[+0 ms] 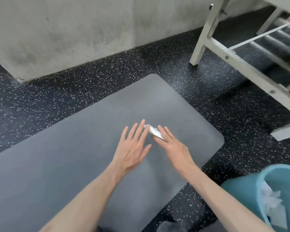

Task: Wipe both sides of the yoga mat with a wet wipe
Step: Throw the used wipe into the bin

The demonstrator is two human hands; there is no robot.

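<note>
We press the wet wipe under our flat right hand; left hand is released. The yoga mat seems mid-wipe, its underside likely undone.

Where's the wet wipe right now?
In the head view, the wet wipe lies on the grey yoga mat, near its far right corner, under the right hand fingers, with the left hand beside it.

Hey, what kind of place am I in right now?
Probably a gym or home workout room. A grey yoga mat lies on black speckled rubber flooring of the gym kind, beside a bare concrete wall, with a white metal frame, possibly exercise equipment, nearby.
</note>
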